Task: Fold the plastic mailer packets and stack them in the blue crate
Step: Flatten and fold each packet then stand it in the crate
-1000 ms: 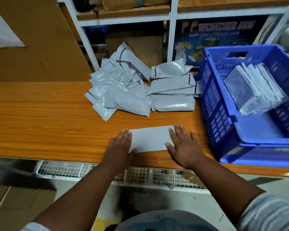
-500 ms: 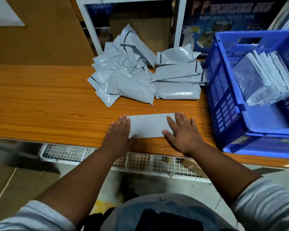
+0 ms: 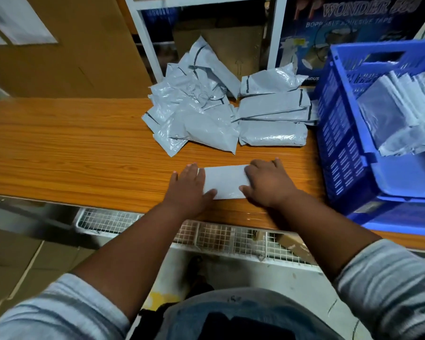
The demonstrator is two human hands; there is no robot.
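- The wooden table (image 3: 59,148) runs right across the view, and everything sits on it.
- Off to the right, the blue crate (image 3: 339,133) stands on the table, its perforated wall facing the hands; inside, a leaning stack of folded mailers (image 3: 398,114) rests against its far side.
- Behind the table, a white shelf frame (image 3: 145,57) rises, with a dark tape box (image 3: 349,25) showing beyond it at right.
- At the back of the table, a loose heap of grey mailer packets (image 3: 196,114) lies crumpled, and just beside it on the right, a neater pile of three packets (image 3: 272,114) sits close to the crate's wall.
- Now the action: one flat mailer (image 3: 225,181) lies near the table's front edge, well apart from the heap, a plain pale rectangle.
- The left hand (image 3: 190,186) lies on the mailer's left end, fingers (image 3: 189,171) straight and together pointing away, thumb stretched along the near edge, pressing flat, gripping nothing.
- The right hand (image 3: 268,184) covers the mailer's right end; its fingers bend over that end, knuckles up, thumb lying on the near corner. Whether they pinch the plastic or just press on it, I cannot tell.
- Between the two hands, the mailer's middle strip stays bare.
- Below the table's edge, a white wire rack (image 3: 219,231) runs underneath.
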